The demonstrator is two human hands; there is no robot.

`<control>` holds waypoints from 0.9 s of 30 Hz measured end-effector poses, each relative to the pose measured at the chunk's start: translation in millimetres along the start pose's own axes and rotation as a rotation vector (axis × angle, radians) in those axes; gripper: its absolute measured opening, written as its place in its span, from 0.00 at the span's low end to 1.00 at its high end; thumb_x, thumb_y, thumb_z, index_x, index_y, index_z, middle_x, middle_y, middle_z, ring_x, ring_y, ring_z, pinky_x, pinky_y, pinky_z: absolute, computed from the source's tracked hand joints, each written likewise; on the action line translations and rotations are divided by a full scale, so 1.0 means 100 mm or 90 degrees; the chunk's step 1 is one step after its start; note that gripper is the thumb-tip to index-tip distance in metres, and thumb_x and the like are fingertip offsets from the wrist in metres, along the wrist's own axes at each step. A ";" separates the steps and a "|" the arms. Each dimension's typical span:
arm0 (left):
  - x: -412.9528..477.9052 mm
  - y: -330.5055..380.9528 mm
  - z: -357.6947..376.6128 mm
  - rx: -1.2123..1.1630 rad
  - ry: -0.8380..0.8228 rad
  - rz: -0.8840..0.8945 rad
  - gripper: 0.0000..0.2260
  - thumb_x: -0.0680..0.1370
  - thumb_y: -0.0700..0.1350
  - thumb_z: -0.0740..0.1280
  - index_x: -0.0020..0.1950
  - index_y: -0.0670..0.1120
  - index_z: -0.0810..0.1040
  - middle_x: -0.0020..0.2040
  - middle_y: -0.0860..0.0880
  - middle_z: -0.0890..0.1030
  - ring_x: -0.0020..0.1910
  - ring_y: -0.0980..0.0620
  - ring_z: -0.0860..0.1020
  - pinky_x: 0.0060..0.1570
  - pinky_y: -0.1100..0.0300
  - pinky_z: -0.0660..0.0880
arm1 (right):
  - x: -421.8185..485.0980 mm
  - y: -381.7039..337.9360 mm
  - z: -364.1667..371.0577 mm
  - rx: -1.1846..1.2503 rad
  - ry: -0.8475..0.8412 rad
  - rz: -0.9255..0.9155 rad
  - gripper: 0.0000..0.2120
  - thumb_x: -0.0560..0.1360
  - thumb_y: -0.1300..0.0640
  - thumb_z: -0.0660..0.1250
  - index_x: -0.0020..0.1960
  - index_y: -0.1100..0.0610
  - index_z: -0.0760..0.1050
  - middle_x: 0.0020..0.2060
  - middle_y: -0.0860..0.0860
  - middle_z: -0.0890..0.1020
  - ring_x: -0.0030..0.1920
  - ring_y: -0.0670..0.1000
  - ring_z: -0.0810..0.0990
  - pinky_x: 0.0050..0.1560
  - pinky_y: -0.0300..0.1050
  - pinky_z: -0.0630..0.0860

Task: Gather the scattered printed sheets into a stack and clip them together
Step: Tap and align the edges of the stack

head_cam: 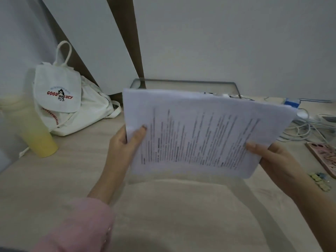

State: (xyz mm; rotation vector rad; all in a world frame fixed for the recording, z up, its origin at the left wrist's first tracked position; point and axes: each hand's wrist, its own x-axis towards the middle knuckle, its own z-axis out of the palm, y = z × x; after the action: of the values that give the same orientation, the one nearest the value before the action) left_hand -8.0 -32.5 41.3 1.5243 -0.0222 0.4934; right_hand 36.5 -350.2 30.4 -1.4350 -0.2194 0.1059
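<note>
A stack of printed sheets point(200, 131) is held up above the wooden desk point(72, 179), its printed face towards me and the text lines running sideways. My left hand point(125, 142) grips the stack's left edge, thumb on the front. My right hand point(276, 160) grips the lower right corner, thumb lying across the print. The sheets look roughly aligned, with slight offsets along the top edge. No clip is recognisable in view.
A white drawstring bag point(61, 99) and a yellow tumbler point(34, 131) stand at the left. Behind the sheets is a clear-rimmed tray point(181, 82). White cables point(305, 130), a pink phone point(325, 157) and small charms point(320, 180) lie at the right.
</note>
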 end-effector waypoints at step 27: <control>-0.15 -0.82 -0.34 -0.142 -0.048 -0.561 0.11 0.76 0.44 0.64 0.54 0.41 0.80 0.47 0.45 0.85 0.43 0.49 0.83 0.42 0.57 0.79 | -0.20 0.64 0.12 0.040 0.105 0.224 0.13 0.76 0.62 0.62 0.59 0.55 0.75 0.47 0.53 0.86 0.39 0.52 0.85 0.30 0.42 0.80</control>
State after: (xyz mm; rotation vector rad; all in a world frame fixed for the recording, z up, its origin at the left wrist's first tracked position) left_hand -5.1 -1.8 -43.0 1.1848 0.5004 -0.2650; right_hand 18.2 -334.3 -33.2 -1.4011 0.1734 0.2783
